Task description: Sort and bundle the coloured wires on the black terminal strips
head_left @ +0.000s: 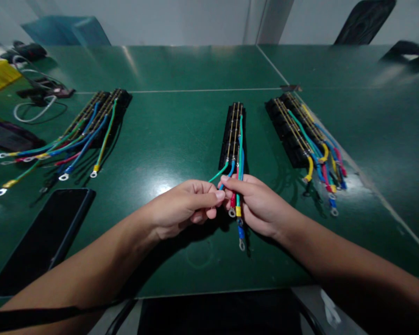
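A narrow black terminal block with brass-coloured strips lies in the middle of the table, coloured wires running from it toward me. My left hand is closed in a pinch at the end of a blue wire. Thumb and finger of my right hand pinch the same blue wire close by, the fingertips nearly touching. A green wire passes behind my left hand, its end hidden. Beneath my right thumb hang wires with ring terminals, among them a red-sleeved one and a blue-sleeved one.
Wired terminal blocks lie at left and right, their ring-ended wires spreading toward me. A dark phone rests at the front left. Behind it are a yellow bin and white cables. Chair backs stand beyond the green table.
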A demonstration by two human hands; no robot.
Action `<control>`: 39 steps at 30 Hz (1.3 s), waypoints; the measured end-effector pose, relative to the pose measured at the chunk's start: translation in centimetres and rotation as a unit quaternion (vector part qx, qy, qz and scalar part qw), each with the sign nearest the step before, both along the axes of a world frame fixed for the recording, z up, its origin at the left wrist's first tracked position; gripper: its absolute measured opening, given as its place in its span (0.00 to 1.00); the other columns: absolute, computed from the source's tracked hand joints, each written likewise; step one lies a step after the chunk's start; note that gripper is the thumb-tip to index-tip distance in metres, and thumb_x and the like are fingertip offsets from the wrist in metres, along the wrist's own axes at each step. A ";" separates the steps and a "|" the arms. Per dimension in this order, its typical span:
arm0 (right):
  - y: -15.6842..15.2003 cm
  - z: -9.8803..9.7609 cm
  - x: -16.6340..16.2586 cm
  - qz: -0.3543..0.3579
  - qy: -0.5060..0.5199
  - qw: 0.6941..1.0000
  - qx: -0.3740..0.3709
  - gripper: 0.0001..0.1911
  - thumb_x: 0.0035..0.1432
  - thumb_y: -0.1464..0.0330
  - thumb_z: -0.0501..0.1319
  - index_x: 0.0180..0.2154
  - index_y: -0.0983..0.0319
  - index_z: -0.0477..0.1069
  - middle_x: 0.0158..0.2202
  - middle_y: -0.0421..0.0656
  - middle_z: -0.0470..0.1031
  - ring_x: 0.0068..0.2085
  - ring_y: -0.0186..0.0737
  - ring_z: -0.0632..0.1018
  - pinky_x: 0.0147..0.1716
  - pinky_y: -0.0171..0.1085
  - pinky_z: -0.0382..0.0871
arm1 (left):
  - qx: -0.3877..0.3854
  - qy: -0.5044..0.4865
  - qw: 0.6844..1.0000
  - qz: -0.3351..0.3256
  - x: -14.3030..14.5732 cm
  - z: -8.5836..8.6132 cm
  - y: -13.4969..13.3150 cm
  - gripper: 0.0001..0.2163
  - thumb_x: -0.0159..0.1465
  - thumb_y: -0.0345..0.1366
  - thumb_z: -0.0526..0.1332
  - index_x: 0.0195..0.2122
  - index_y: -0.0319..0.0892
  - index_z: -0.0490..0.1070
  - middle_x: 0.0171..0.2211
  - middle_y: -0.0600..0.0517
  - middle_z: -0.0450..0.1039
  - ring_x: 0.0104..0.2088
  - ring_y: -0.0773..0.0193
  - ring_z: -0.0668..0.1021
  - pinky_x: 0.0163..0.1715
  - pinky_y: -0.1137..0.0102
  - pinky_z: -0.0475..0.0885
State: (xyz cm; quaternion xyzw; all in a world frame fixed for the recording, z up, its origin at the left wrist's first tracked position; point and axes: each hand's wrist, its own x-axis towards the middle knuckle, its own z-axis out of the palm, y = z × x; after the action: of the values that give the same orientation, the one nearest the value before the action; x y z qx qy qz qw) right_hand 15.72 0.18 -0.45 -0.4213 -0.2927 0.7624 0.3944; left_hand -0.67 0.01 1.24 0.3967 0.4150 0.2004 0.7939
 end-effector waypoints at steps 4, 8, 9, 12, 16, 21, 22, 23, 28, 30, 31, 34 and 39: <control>0.0 0.1 0.0 0.003 0.006 1.000 -0.006 0.12 0.54 0.66 0.63 0.24 0.64 0.64 0.17 0.34 0.64 0.19 0.27 0.66 0.20 0.31 0.57 | 0.000 0.008 1.000 0.006 0.0 0.1 0.0 0.11 0.59 0.39 0.64 0.27 0.36 0.68 0.19 0.57 0.66 0.14 0.80 0.59 0.13 0.83 0.48; 0.0 0.2 0.0 0.001 -0.002 1.000 0.001 0.12 0.53 0.66 0.64 0.23 0.64 0.64 0.16 0.34 0.63 0.18 0.26 0.65 0.19 0.30 0.57 | -0.014 -0.025 1.000 -0.002 0.2 -0.1 0.0 0.10 0.60 0.39 0.63 0.30 0.36 0.70 0.22 0.55 0.69 0.16 0.78 0.64 0.15 0.82 0.55; 0.0 0.2 0.0 0.002 -0.002 1.000 0.002 0.12 0.53 0.66 0.64 0.23 0.64 0.64 0.16 0.34 0.63 0.18 0.26 0.65 0.19 0.30 0.57 | -0.017 -0.027 1.000 0.000 0.2 -0.1 0.0 0.10 0.60 0.39 0.63 0.31 0.36 0.70 0.23 0.54 0.70 0.17 0.78 0.66 0.16 0.82 0.57; -0.1 0.2 0.0 0.002 -0.002 1.000 0.002 0.12 0.53 0.66 0.64 0.23 0.64 0.64 0.17 0.34 0.64 0.18 0.26 0.65 0.19 0.30 0.57 | -0.018 -0.020 1.000 0.000 0.2 0.0 0.0 0.10 0.60 0.39 0.63 0.31 0.36 0.71 0.22 0.54 0.70 0.17 0.77 0.66 0.16 0.82 0.58; -0.1 0.0 0.0 0.001 0.001 1.000 -0.002 0.11 0.53 0.66 0.64 0.25 0.63 0.65 0.18 0.35 0.64 0.19 0.27 0.66 0.20 0.31 0.57 | -0.004 0.014 1.000 0.007 0.0 0.1 -0.1 0.12 0.60 0.41 0.64 0.29 0.36 0.70 0.20 0.56 0.67 0.15 0.80 0.60 0.13 0.82 0.49; 0.0 0.0 0.1 0.004 0.002 1.000 -0.001 0.12 0.53 0.65 0.65 0.24 0.63 0.65 0.18 0.35 0.64 0.19 0.27 0.66 0.20 0.31 0.57 | -0.005 0.009 1.000 0.008 0.0 0.1 0.0 0.11 0.60 0.40 0.64 0.28 0.36 0.69 0.20 0.56 0.67 0.14 0.80 0.60 0.13 0.82 0.49; 0.0 0.0 0.1 0.005 0.001 1.000 0.000 0.12 0.53 0.66 0.65 0.24 0.63 0.65 0.18 0.35 0.64 0.19 0.27 0.66 0.20 0.31 0.57 | -0.008 0.000 1.000 0.005 0.0 0.0 0.0 0.11 0.60 0.40 0.64 0.29 0.36 0.70 0.20 0.56 0.68 0.15 0.80 0.61 0.14 0.83 0.51; 0.0 0.1 0.0 0.005 0.000 1.000 0.001 0.12 0.52 0.66 0.64 0.23 0.63 0.64 0.18 0.35 0.64 0.19 0.27 0.65 0.19 0.31 0.57 | -0.011 -0.006 1.000 0.002 0.1 0.0 0.0 0.10 0.60 0.40 0.63 0.30 0.36 0.70 0.21 0.55 0.69 0.15 0.79 0.63 0.14 0.82 0.54; 0.0 0.1 0.0 0.007 0.004 1.000 0.004 0.13 0.53 0.66 0.64 0.22 0.63 0.64 0.17 0.35 0.63 0.18 0.27 0.65 0.19 0.31 0.57 | -0.011 -0.015 1.000 -0.001 0.1 -0.1 0.0 0.09 0.61 0.39 0.62 0.33 0.36 0.72 0.23 0.54 0.70 0.18 0.77 0.67 0.17 0.81 0.60; 0.0 0.1 0.0 0.006 0.001 1.000 0.005 0.12 0.53 0.66 0.64 0.23 0.63 0.64 0.17 0.35 0.63 0.19 0.27 0.65 0.20 0.31 0.57 | -0.002 -0.011 1.000 -0.002 0.1 -0.1 0.0 0.10 0.61 0.39 0.62 0.31 0.36 0.71 0.22 0.55 0.69 0.17 0.78 0.65 0.16 0.82 0.57; 0.0 0.1 0.0 0.004 0.000 1.000 0.003 0.12 0.53 0.66 0.64 0.23 0.63 0.64 0.17 0.35 0.64 0.19 0.27 0.65 0.20 0.31 0.57 | 0.003 -0.004 1.000 0.000 0.0 -0.1 0.0 0.10 0.61 0.40 0.63 0.30 0.36 0.70 0.22 0.55 0.68 0.16 0.79 0.63 0.15 0.83 0.54; -0.1 0.0 0.0 0.001 0.005 1.000 -0.004 0.12 0.52 0.66 0.65 0.24 0.63 0.65 0.18 0.35 0.64 0.19 0.27 0.66 0.21 0.31 0.58 | 0.011 0.014 1.000 0.010 0.0 0.0 -0.1 0.11 0.60 0.39 0.64 0.28 0.36 0.69 0.20 0.56 0.67 0.14 0.80 0.59 0.13 0.82 0.48; -0.1 0.1 0.0 0.006 0.006 1.000 0.001 0.12 0.53 0.66 0.64 0.24 0.63 0.65 0.18 0.35 0.64 0.19 0.27 0.65 0.20 0.31 0.57 | -0.008 -0.008 1.000 0.001 0.1 0.0 0.1 0.10 0.59 0.39 0.64 0.30 0.36 0.71 0.21 0.55 0.69 0.16 0.79 0.63 0.15 0.82 0.54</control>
State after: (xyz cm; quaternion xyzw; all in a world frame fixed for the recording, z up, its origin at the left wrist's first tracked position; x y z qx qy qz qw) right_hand 15.68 0.11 -0.33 -0.4149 -0.2934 0.7668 0.3922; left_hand -0.55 0.07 1.21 0.3883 0.4106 0.2011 0.8001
